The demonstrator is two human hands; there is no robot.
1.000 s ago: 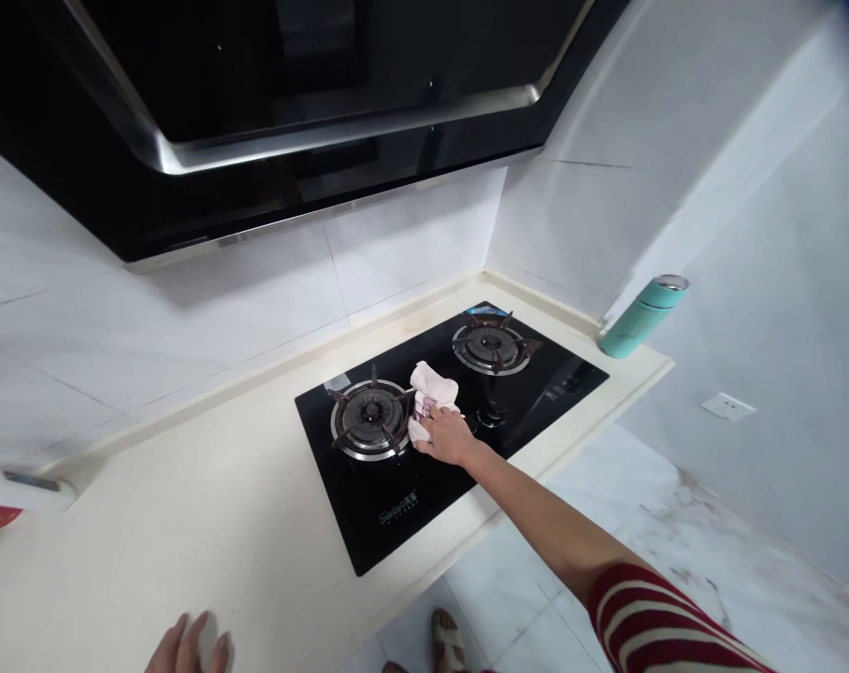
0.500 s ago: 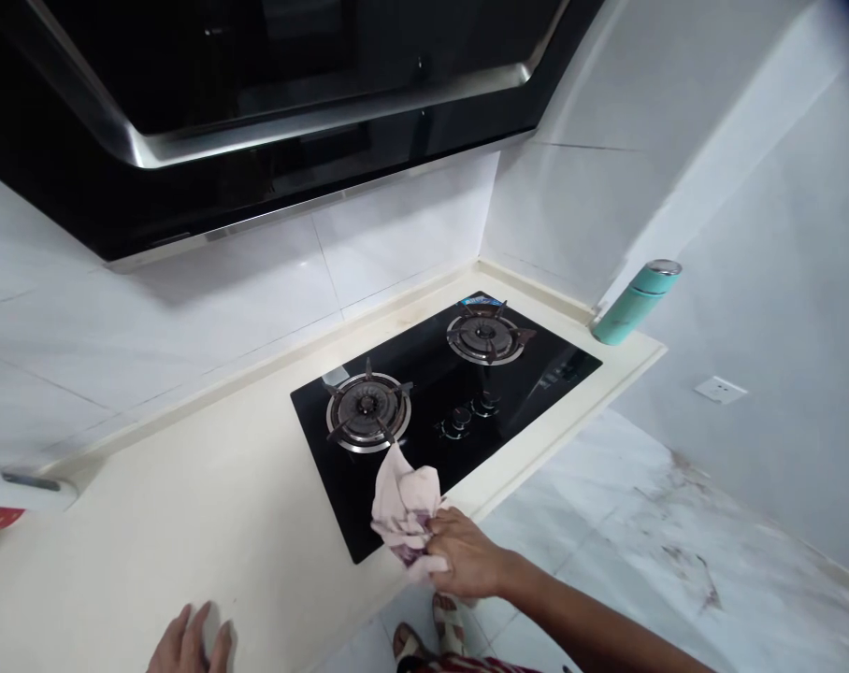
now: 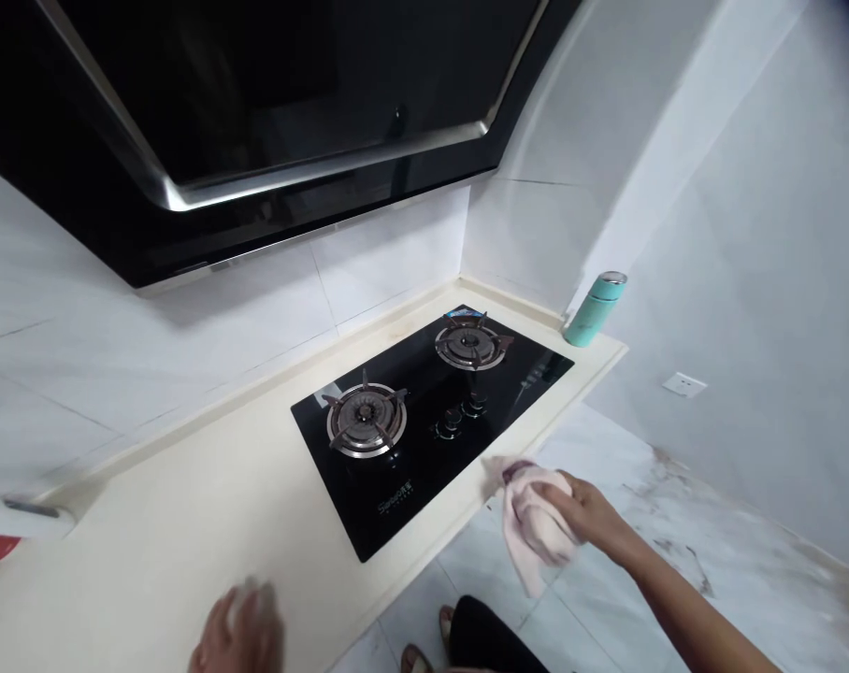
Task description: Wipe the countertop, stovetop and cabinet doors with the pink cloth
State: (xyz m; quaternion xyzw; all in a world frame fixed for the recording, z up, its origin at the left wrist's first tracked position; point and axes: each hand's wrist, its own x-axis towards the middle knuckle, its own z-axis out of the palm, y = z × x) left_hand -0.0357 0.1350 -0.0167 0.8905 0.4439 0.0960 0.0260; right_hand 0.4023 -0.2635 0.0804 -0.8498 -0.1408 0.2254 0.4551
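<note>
A pale pink cloth (image 3: 533,528) is bunched in my right hand (image 3: 587,509), its loose end hanging down over the floor just off the counter's front edge. The black glass gas hob (image 3: 414,463) lies to the left of that hand, with two round burners and two knobs. My left hand (image 3: 238,628) is at the bottom of the view, over the cream countertop (image 3: 207,514). Motion blurs its fingers, but they look loosely apart with nothing in them. Whether it touches the surface I cannot tell.
A black range hood (image 3: 312,192) juts out above the hob. Upright at the counter's far right end stands a turquoise flask (image 3: 594,310). A white object with a red part (image 3: 21,519) sits at the left edge. The wall holds a socket (image 3: 684,384).
My right hand has carried the cloth from the hob's front left part rightward, past the counter's edge, uncovering the printed lettering. My left hand has shifted right. The camera view has moved slightly.
</note>
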